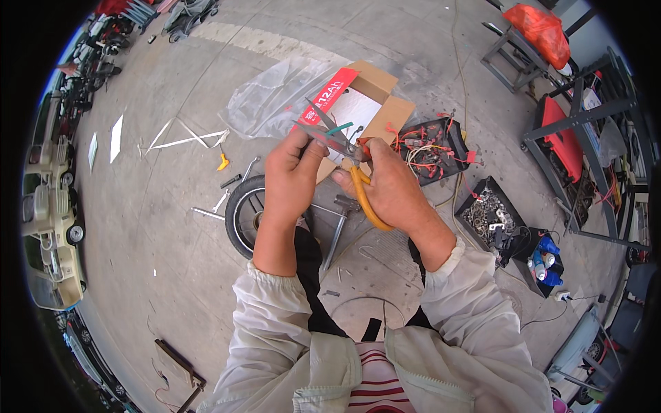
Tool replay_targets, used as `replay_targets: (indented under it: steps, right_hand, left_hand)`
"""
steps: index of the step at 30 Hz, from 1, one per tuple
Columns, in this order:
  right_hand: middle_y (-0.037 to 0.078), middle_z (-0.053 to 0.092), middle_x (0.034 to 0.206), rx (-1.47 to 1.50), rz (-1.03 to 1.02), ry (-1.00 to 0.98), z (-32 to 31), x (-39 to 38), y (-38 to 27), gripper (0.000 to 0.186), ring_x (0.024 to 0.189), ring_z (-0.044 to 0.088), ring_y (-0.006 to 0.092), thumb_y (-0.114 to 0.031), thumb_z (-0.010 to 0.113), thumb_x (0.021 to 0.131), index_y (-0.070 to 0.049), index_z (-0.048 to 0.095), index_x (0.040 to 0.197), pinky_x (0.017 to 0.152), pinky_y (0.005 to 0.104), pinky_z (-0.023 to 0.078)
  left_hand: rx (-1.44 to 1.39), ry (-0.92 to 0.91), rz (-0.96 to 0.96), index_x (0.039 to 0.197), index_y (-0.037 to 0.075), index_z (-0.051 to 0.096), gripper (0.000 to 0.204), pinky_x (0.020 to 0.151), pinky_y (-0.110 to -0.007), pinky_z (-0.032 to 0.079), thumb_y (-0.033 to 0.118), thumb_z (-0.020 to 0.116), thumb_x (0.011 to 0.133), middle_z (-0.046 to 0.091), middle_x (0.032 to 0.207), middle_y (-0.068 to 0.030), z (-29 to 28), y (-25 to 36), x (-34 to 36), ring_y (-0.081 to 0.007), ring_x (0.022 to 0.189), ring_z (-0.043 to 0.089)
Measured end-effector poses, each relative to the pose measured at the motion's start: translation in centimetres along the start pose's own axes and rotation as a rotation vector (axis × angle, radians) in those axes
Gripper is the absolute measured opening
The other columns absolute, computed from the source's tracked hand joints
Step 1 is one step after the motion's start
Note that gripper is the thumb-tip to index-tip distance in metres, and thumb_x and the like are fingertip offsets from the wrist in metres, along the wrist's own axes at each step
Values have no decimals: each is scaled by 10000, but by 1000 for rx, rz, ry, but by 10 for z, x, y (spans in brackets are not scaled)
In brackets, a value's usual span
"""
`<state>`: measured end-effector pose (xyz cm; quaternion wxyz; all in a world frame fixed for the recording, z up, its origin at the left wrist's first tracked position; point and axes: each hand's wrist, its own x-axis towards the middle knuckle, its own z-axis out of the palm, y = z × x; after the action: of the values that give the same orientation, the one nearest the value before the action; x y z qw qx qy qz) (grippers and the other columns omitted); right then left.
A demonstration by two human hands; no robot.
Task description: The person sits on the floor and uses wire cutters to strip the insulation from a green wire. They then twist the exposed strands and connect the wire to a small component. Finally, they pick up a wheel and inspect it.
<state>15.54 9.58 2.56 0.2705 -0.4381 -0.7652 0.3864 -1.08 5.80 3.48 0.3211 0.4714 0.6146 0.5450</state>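
The right hand (392,189) is curled tight around the yellow-handled metal pliers (348,162), its fingers wrapped over the curved yellow grips, which trail down toward five o'clock from the fist. The pliers' grey jaws stand slightly apart and point up toward ten o'clock, in front of the chest at picture centre. The left hand (292,175) is just beside them at nine o'clock, its thumb and fingers pinched together against the jaws; what they pinch is too small to tell. A short green wire end (339,128) shows just above the jaws, at twelve o'clock.

Below the hands lies a small black rubber wheel (241,213) with a metal axle, on the grey concrete floor (158,227).

Beyond the hands at twelve o'clock sits an open brown cardboard box (385,103) with a red flap bearing white print. At ten o'clock from it lies a crumpled clear plastic sheet (268,96). At three o'clock from the hands are a black tray of red and white wires (434,148) and a black tray of metal parts (485,213). At one o'clock, far off, a red plastic bag (540,31) rests on a grey metal frame.
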Motion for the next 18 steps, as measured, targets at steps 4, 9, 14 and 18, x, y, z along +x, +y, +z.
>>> replay_targets:
  steps: [4, 9, 14, 18]
  right_hand:
    - [174, 597, 887, 5, 31, -48, 4, -1, 4, 618, 778, 606, 293, -418, 759, 792, 42, 503, 1115, 709, 386, 485]
    - [185, 615, 949, -12, 93, -45, 6, 0, -3, 542, 858, 622, 344, -367, 746, 798, 43, 525, 1073, 736, 420, 498]
    - [178, 624, 964, -63, 158, -69, 8, 2, -5, 459, 893, 627, 354, -289, 733, 794, 36, 545, 1059, 736, 441, 504]
    - [185, 620, 937, -68, 134, -28, 10, 3, -9, 443, 887, 616, 362, -280, 743, 780, 34, 552, 1028, 731, 445, 495]
  left_hand:
    - [-18, -37, -40, 944, -15, 627, 96, 706, -254, 458, 65, 578, 924, 628, 811, -22, -5, 0, -1, -87, 767, 547]
    - [-41, -44, -47, 954, -19, 621, 108, 717, -255, 459, 75, 571, 937, 627, 820, -15, -8, 2, -2, -80, 785, 545]
    - [-78, -12, -49, 969, -20, 611, 114, 736, -248, 460, 83, 568, 948, 640, 862, -23, -2, 10, -1, -71, 817, 546]
    - [-74, -3, -67, 1024, -14, 622, 129, 768, -243, 464, 75, 571, 946, 654, 912, -26, -5, 4, -2, -71, 850, 556]
